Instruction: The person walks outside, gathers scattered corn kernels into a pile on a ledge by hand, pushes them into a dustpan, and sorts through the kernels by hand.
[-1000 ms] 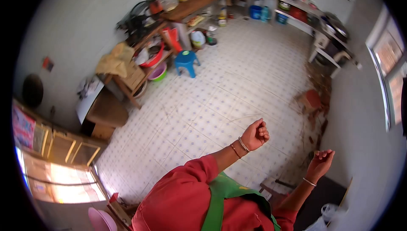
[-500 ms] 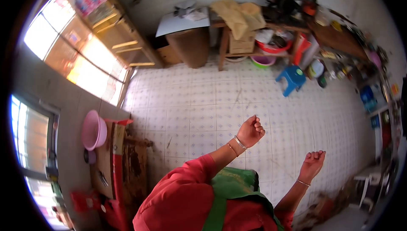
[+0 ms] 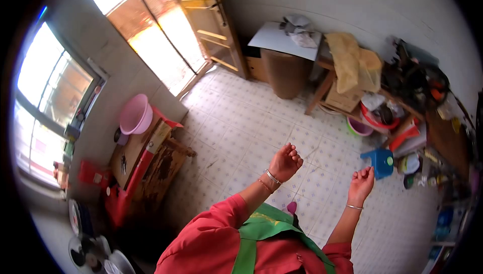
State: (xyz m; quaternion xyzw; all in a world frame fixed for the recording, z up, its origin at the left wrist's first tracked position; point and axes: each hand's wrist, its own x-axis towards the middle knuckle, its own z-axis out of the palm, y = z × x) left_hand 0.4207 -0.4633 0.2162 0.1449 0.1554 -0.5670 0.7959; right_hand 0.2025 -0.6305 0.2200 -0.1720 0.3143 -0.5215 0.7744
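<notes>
My left hand (image 3: pixel 286 163) is raised in front of me over the tiled floor, fingers curled into a loose fist, with nothing showing in it. A metal bangle (image 3: pixel 272 176) and a thin reddish band circle that wrist. To the right, my right hand (image 3: pixel 361 184) is held up too, its fingers bent in and no object visible in them; a bangle (image 3: pixel 354 207) sits on the wrist. In the view, that hand lies just below the blue stool (image 3: pixel 380 163), which stands farther off on the floor. A green apron (image 3: pixel 274 223) covers my red top.
At left, a wooden table (image 3: pixel 132 161) with red edging holds a pink basin (image 3: pixel 136 115). Behind it is an open door (image 3: pixel 214 22). A white board (image 3: pixel 284 41) lies across a brown bin (image 3: pixel 287 73). A cluttered bench (image 3: pixel 327 65) and shelves line the right side.
My view has turned left, so the room has shifted right and tilted. The pink tip of a shoe now shows beyond the apron. Both hands stay raised and curled.
</notes>
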